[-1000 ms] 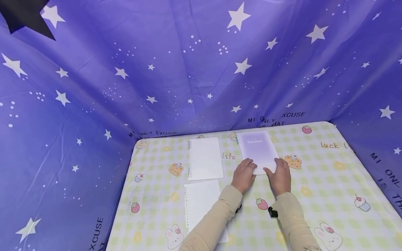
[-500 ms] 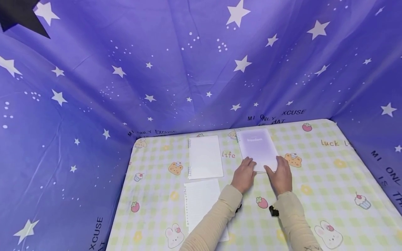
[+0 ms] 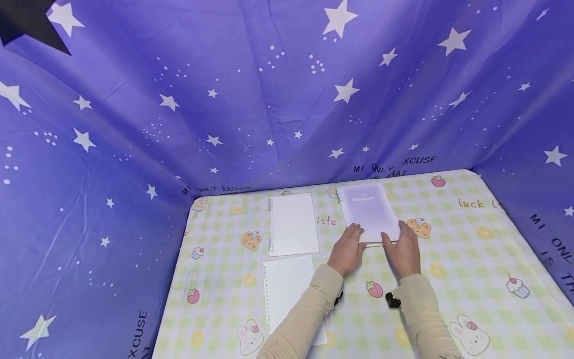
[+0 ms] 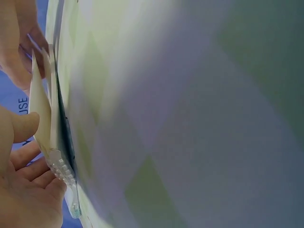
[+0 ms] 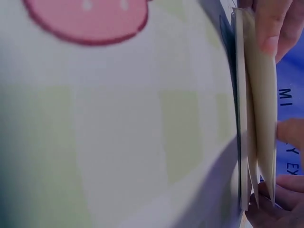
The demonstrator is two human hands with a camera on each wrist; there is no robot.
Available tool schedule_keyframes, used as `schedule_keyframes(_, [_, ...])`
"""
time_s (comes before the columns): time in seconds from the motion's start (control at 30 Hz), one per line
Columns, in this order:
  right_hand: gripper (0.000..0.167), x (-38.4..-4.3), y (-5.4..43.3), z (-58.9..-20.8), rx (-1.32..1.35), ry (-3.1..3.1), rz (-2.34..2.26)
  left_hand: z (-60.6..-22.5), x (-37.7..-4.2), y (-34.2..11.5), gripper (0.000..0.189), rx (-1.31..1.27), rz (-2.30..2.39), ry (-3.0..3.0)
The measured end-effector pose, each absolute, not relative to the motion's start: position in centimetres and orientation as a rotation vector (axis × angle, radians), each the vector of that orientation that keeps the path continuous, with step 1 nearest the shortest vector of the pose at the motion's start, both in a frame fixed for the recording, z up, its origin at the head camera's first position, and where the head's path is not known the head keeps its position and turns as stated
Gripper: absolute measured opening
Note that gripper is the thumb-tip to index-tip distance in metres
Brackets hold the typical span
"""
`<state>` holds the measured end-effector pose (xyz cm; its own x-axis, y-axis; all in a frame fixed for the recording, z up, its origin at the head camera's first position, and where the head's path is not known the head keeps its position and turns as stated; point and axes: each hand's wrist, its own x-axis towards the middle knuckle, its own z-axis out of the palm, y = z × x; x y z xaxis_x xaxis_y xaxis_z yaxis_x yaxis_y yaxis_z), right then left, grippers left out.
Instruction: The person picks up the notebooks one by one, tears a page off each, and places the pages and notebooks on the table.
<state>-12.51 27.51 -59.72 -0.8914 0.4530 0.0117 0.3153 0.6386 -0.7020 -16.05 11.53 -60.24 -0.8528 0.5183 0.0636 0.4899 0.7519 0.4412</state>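
Observation:
A spiral notebook (image 3: 367,212) with a purple cover reading "freedom" lies towards the far side of the table, its coil on the left. My left hand (image 3: 347,249) holds its near left corner; in the left wrist view the thumb (image 4: 26,126) lies on top and the fingers (image 4: 35,168) are by the coil binding (image 4: 62,168). The near right corner is held by my right hand (image 3: 404,252), thumb at the near edge, fingers along the right side. Both wrist views show the upper layers (image 5: 266,95) parted from those below.
Left of it lies a white sheet-like cover with ring coils (image 3: 293,224). Nearer, loose lined paper (image 3: 287,289) with punched holes is partly under my left forearm. A printed checked cloth (image 3: 484,269) covers the table; blue star curtains (image 3: 269,99) surround it.
My right hand has shifted slightly right, and its thumb with it. A thin gap now shows along the notebook's near edge. My left hand has barely moved.

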Motion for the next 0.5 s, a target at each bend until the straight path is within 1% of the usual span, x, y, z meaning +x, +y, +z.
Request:
schedule_keyframes(0.27, [0.062,-12.68,27.52,-59.26,-0.619,-2.6,1.105,-60.24,-16.07,11.27,0.039,0.842,0.728,2.881])
schedule_keyframes(0.5, [0.051,-12.95,27.15,-58.97,-0.609,-2.48,1.152,-60.43,-16.07,11.14,0.041,0.835,0.739,2.869])
